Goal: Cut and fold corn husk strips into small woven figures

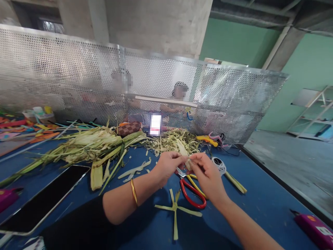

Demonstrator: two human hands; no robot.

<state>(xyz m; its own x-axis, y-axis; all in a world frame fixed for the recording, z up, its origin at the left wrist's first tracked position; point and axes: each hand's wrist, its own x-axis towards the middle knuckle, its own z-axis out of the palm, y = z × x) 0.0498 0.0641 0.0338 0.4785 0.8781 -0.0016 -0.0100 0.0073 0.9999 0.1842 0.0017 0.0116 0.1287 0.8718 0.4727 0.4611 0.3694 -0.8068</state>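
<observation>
Between the fingertips of my left hand [168, 166] and my right hand [206, 172] is a pale green leaf strip [183, 149], its wider end pointing up and away. Both hands pinch it close together above the table. Below them lie red-handled scissors [192, 199], partly covered by my right hand, with a yellow-handled tool [196, 184] against them. Nearer to me, a star-shaped piece of knotted leaf strips [175, 207] lies flat on the blue table [145, 222]. A white roll [219, 165] sits just beyond my right hand.
A heap of long leaves [85, 142] covers the back left, beside shredded strips [174, 137]. A large phone [49, 198] lies at left; a lit phone [155, 124] stands behind. A checkered pouch [129, 128] and yellow cutter [207, 140] are near the perforated metal screen [156, 76]; people sit beyond.
</observation>
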